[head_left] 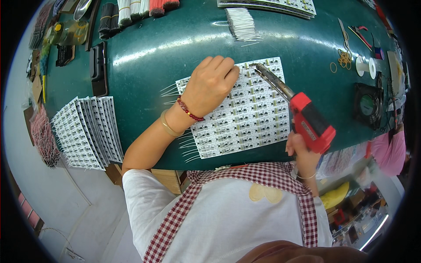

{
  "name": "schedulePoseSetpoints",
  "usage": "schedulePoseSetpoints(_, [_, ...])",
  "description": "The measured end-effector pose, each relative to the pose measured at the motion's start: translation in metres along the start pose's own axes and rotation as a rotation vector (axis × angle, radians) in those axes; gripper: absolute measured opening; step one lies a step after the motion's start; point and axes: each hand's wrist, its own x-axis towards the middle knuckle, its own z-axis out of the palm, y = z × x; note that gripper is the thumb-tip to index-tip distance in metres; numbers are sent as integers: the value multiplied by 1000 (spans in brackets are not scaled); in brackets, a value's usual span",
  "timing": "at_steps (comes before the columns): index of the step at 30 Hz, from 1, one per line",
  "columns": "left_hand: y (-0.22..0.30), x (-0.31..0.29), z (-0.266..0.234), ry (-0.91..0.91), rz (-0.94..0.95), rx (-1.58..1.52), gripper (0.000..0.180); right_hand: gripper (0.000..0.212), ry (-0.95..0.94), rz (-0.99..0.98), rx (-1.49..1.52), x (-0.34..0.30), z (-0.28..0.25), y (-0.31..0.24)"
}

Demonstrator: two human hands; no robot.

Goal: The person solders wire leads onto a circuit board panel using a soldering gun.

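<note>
A white circuit board panel (245, 114), covered in rows of small parts, lies on the green table in front of me. Thin white wires (189, 151) stick out past its left edge. My left hand (210, 83) rests over the panel's upper left part, its fingers curled and closed; whatever they pinch is hidden beneath. In my right hand (301, 151) is a red and black soldering gun (310, 122), held by its grip. Its metal tip meets the panel near the top edge, a little right of my left fingers.
Finished-looking panels (90, 131) stand stacked at the left. White wires (242, 24) lie beyond the panel, below more boards (280, 6). To the right are a white spool (365, 67), rubber bands (344, 59), pliers (363, 37) and a black fan (367, 105). A black holder (98, 68) sits left.
</note>
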Motion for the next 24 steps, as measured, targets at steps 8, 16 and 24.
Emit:
schedulePoseSetpoints(8, [-1,1,1,21,-17,-50,18,15,-30,22,23,2,-5,13])
schedulePoseSetpoints(16, [0,-2,3,29,-16,-45,19,20,40,18,64,2,-3,16])
schedulePoseSetpoints(24, [1,0,2,18,-11,-43,17,23,9,-40,-161,3,-8,31])
